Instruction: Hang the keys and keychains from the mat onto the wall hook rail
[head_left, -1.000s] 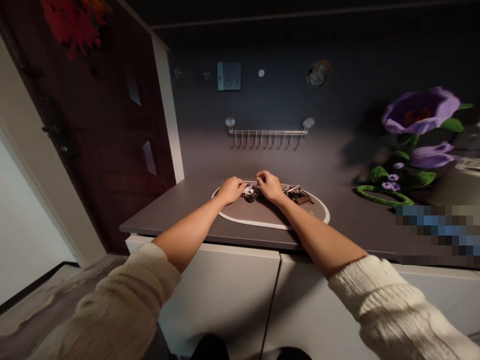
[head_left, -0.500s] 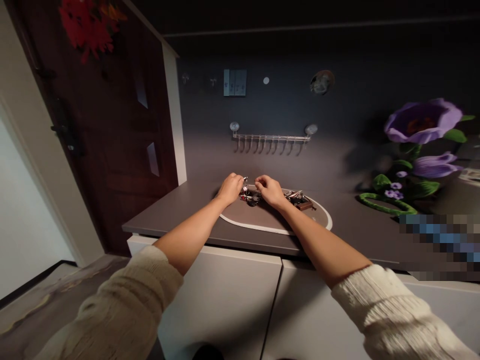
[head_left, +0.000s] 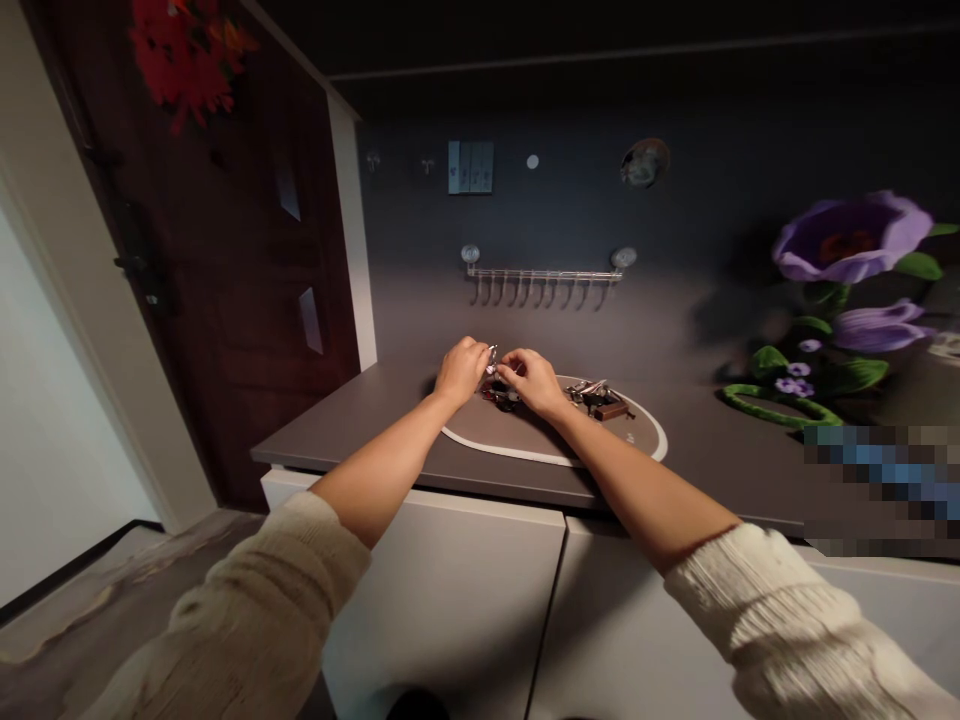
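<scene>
Both of my hands meet over an oval grey tray (head_left: 637, 448) with a pale rim on a dark cabinet top. My left hand (head_left: 461, 368) is closed, pinching a small shiny bunch of keys (head_left: 493, 360) lifted just above the tray. My right hand (head_left: 531, 380) is closed too, its fingertips on the same bunch from the right. More of that bunch (head_left: 501, 396) hangs dark below the hands. A second heap of keys (head_left: 596, 397) lies on the tray to the right of my right wrist.
A metal hook rail (head_left: 544, 276) is fixed to the dark wall above the tray. Large purple artificial flowers (head_left: 847, 240) stand at the right. A dark wooden door (head_left: 225, 250) is at the left. White cabinet doors (head_left: 465, 590) lie below the top.
Both hands have risen a little and drawn closer together, lifting the bunch of keys off the tray. The camera has shifted slightly to the left.
</scene>
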